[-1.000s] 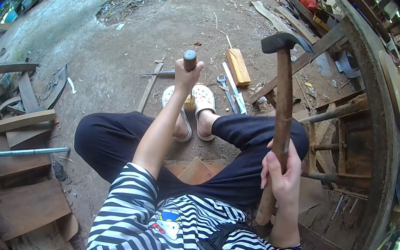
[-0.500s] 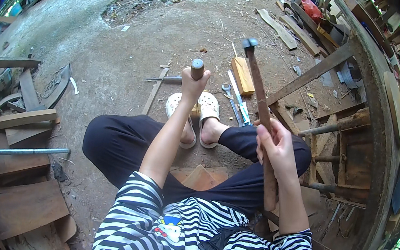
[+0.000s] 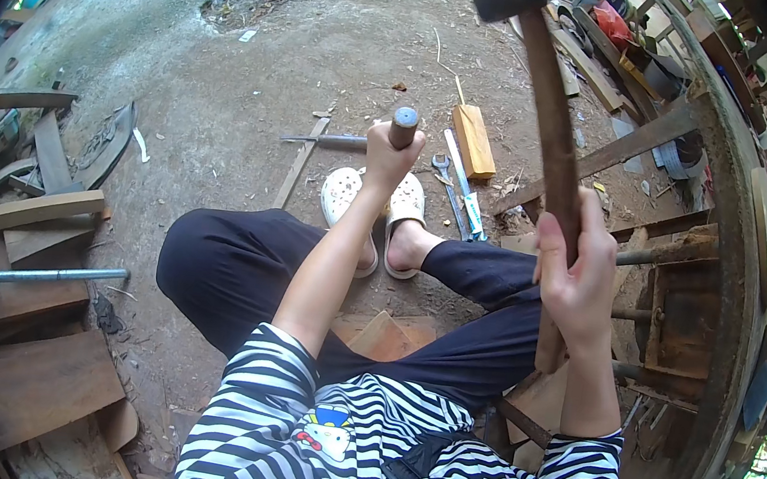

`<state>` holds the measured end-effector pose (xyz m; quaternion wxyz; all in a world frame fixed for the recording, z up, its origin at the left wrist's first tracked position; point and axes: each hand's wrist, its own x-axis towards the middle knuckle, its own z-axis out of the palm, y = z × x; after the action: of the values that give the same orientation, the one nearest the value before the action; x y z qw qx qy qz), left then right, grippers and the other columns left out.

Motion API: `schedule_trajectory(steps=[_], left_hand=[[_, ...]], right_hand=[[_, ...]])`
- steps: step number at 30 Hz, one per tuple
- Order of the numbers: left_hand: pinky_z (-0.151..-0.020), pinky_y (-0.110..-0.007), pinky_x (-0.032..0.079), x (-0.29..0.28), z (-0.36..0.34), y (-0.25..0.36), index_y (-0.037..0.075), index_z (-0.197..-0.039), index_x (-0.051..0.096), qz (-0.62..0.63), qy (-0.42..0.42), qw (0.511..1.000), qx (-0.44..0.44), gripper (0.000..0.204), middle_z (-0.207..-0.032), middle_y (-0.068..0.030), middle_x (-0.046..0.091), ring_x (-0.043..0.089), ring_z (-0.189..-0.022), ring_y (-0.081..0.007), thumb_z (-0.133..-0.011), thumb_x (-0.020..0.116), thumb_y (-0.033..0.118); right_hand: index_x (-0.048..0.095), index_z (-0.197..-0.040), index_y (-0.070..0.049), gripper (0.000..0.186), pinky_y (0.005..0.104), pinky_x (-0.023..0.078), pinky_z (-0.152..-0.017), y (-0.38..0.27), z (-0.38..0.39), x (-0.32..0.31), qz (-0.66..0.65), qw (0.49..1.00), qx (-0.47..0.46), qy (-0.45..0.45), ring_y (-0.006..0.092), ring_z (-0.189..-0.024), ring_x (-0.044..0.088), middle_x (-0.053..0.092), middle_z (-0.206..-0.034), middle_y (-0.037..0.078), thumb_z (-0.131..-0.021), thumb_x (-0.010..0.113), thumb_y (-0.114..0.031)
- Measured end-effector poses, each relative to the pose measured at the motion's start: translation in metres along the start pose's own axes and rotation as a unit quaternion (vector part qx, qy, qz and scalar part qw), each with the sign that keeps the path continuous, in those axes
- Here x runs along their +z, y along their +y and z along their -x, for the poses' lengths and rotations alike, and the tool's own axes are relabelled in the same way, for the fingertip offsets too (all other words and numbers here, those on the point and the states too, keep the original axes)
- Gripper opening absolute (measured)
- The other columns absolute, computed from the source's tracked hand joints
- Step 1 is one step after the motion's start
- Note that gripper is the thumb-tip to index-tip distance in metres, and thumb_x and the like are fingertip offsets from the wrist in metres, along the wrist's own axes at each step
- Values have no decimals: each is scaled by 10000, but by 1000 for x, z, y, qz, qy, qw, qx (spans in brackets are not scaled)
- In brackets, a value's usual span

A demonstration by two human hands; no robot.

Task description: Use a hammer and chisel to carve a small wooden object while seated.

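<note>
My left hand (image 3: 392, 156) is closed around the upright handle of what looks like a chisel (image 3: 404, 125). Its round grey end points up; the lower part is hidden behind my fist and forearm. In my right hand (image 3: 581, 269) is a hammer (image 3: 552, 117), gripped by its long wooden shaft. The dark metal head is raised at the upper right, apart from the chisel. Below my left hand are my white clogs (image 3: 341, 193). A wooden block (image 3: 474, 142), a wrench (image 3: 451, 195) and a white-and-blue tool (image 3: 465, 184) lie just beyond my right foot.
Left of my feet, a pointed tool (image 3: 333, 141) crosses a thin wood strip (image 3: 302, 162). Wood offcuts (image 3: 42, 293) and a metal bar (image 3: 34, 275) crowd the left side. At the right stands a heavy wooden frame (image 3: 744, 265), with planks (image 3: 591, 69) beyond it.
My right hand has lifted the hammer upward and to the right, its head now higher and nearer. My left hand has shifted slightly right, still holding the chisel.
</note>
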<state>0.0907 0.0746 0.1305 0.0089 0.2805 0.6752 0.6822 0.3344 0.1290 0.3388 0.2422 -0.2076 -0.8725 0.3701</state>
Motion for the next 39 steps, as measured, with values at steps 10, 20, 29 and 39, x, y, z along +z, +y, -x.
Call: schedule_trajectory(steps=[10,20,29,39], left_hand=[[-471,-335,393,13,3,11,-36,-585,545,-9,-40,999,2,257,-498,-123,525,495,-464,-127,-720,691,128],[-472,-332,403,11,6,10,-38,-583,536,-6,-32,999,14,268,-487,-97,515,487,-458,-117,-732,690,124],[-471,-328,400,7,3,10,-39,-595,551,-1,-30,1000,-9,268,-489,-84,514,480,-469,-98,-749,691,129],[-475,-319,384,2,0,3,-16,-580,515,7,-43,998,-50,282,-505,-25,487,450,-503,-77,-751,706,102]], right_hand=[[486,-1017,15,197,498,480,-583,-6,0,12,139,984,26,-106,459,-669,634,623,-685,259,-912,590,-116],[485,-1094,73,326,508,499,-597,-7,0,23,175,969,48,-170,462,-666,637,601,-651,289,-888,607,-148],[495,-1025,44,232,471,482,-549,-15,-3,17,108,993,-17,-36,428,-628,641,615,-664,245,-891,599,-115],[507,-1001,16,181,453,455,-522,-14,2,1,17,998,-14,62,422,-618,635,601,-646,238,-903,590,-113]])
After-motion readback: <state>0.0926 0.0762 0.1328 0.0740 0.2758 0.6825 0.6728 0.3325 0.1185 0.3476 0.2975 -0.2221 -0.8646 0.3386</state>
